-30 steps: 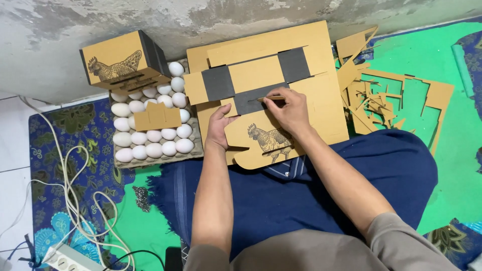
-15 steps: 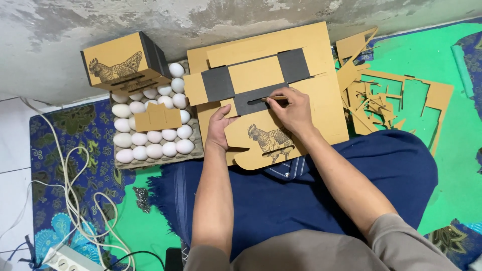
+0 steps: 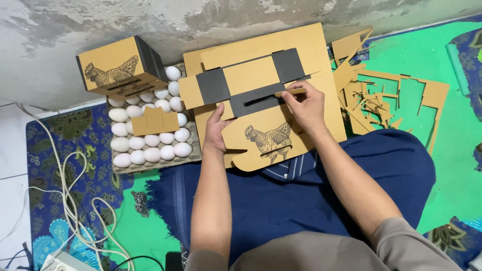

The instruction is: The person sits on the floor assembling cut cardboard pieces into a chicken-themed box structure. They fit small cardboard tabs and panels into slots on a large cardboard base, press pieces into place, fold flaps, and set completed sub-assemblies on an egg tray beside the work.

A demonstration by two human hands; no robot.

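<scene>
The flat cardboard box blank [image 3: 271, 108], brown with dark grey panels and a printed hen, is the largest piece and lies across the person's lap on the blue cloth [image 3: 296, 200], its far edge close to the grey wall [image 3: 211, 20]. Right of the blank, scrap cardboard offcuts [image 3: 396, 100] lie spread on the green mat [image 3: 452, 165], crowding that side; nearer the person, the mat right of the blank has open room. Left of the blank sits the egg tray [image 3: 193, 158] full of white eggs [image 3: 150, 140], touching the blank's left edge, with a folded carton [image 3: 118, 68] standing at the tray's far end and a small cardboard insert [image 3: 155, 122] lying on the eggs. Further left, white cables [image 3: 60, 190] trail over the patterned rug.

The left hand [image 3: 217, 131] clasps the blank's left edge, thumb on top, grip narrow. The right hand [image 3: 306, 106] pinches a thin cardboard strip [image 3: 290, 92] at the blank's dark slot, grip closed on it.
</scene>
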